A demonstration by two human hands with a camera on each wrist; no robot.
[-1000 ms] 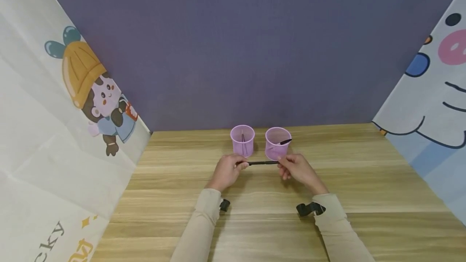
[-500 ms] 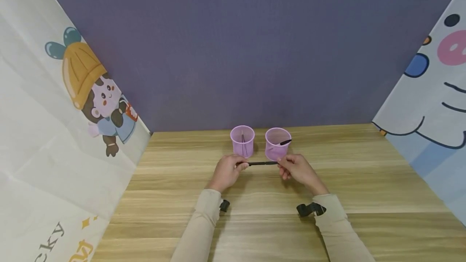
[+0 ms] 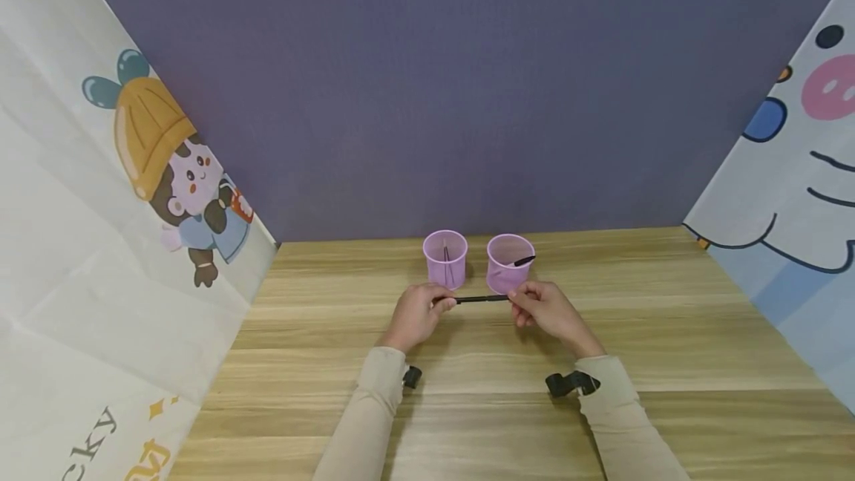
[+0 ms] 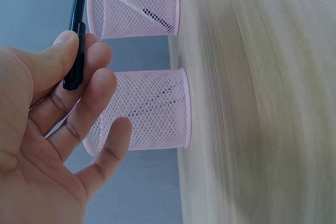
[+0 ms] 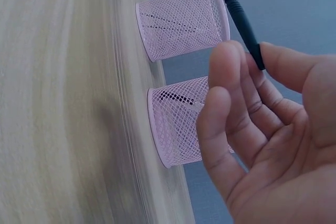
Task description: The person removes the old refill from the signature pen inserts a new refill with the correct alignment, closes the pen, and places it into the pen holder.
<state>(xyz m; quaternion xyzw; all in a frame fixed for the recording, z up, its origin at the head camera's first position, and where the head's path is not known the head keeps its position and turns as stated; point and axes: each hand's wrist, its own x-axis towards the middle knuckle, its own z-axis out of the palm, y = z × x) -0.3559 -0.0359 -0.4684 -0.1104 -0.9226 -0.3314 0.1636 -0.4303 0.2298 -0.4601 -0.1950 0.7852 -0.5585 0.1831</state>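
A black pen (image 3: 482,299) is stretched level between my two hands, just in front of two pink mesh pen cups. My left hand (image 3: 419,312) pinches its clip end between thumb and fingers; in the left wrist view the pen's clip end (image 4: 76,72) pokes out below the thumb. At the other end, my right hand (image 3: 546,312) pinches the tapered tip (image 5: 254,51) with thumb and fingertips. Thin dark sticks stand in the left cup (image 3: 445,262). Inside the right cup (image 3: 509,266) leans a pen with a dark end (image 3: 525,261) that rises over the rim.
Both cups stand near the back of the wood-grain table (image 3: 481,421), a small gap between them. Behind rises a dark blue-grey panel (image 3: 427,95). Printed cloths with cartoon figures flank the table, one at left (image 3: 60,206) and one at right (image 3: 801,199).
Both hands keep their pinch on the pen at nearly the same place. My right hand and its end of the pen have risen very slightly in the head view.
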